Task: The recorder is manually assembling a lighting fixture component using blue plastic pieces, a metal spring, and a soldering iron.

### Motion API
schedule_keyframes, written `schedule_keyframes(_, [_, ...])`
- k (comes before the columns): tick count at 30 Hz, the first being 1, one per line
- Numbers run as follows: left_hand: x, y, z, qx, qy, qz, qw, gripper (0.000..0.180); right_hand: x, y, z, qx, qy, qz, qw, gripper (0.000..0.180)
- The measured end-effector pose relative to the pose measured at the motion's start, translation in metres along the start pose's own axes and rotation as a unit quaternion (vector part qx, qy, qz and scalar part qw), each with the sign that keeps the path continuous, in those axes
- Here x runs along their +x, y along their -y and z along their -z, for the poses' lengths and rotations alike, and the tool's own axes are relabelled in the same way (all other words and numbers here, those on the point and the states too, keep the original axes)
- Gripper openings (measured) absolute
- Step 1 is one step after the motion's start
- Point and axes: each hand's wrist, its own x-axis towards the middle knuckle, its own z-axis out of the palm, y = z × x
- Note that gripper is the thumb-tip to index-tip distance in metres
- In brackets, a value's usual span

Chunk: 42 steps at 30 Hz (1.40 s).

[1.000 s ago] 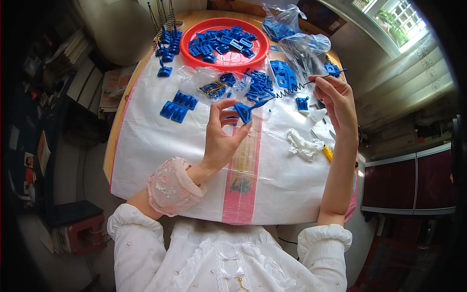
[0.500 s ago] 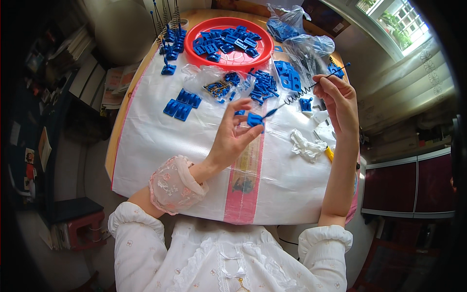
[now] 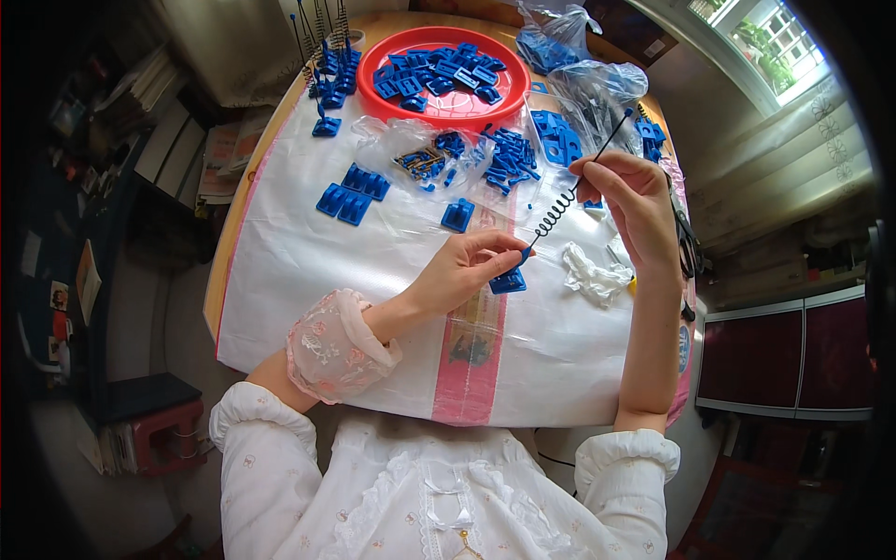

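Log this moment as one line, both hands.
left hand: pinching blue piece | right hand: pinching coiled black rod | beyond: red tray holding blue parts

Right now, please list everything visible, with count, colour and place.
Table: one, white-covered, centre
Spring: one, black, held above table
Base: one, blue, at spring's lower end
Tray: one, red, table's far side
Pieces: many, blue, in tray
Rods: many, blue, table's middle
Bags: several, clear, table's far half
Crumpled sheet: one, white, table's right
Stands: several, blue, far left
Window: one, white-framed, upper right
Cabinet: one, dark red, right
Left hand: one, bare, holding base
Right hand: one, bare, on spring
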Motion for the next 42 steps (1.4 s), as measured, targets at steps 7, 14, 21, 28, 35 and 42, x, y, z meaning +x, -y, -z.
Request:
schedule_keyframes(7, [-0.004,-0.012,-0.005,0.068,0.011,0.035,0.997,0.022,-0.002,0.001,-0.008,-0.007,0.001,-0.001,1.000,0.012])
schedule_keyframes(14, [-0.005,-0.018,-0.009,0.087,0.014,0.022,0.996,0.023,-0.004,-0.002,-0.013,-0.028,-0.011,0.021,0.999,0.009])
schedule_keyframes(21, [-0.004,-0.008,-0.002,0.020,0.045,0.023,0.999,0.036,-0.004,-0.002,-0.012,-0.012,-0.026,0.030,0.999,0.010])
schedule_keyframes(28, [-0.003,-0.007,-0.004,-0.013,0.032,0.037,0.999,0.030,-0.004,-0.002,-0.011,0.003,-0.052,0.026,0.998,0.011])
schedule_keyframes(35, [-0.002,-0.005,-0.002,-0.020,0.022,0.054,0.998,0.026,-0.003,-0.005,-0.011,0.002,-0.075,0.021,0.997,0.012])
schedule_keyframes(42, [-0.004,-0.012,-0.006,-0.003,0.028,0.053,0.998,0.029,-0.002,-0.007,-0.010,0.004,-0.077,0.017,0.997,0.014])
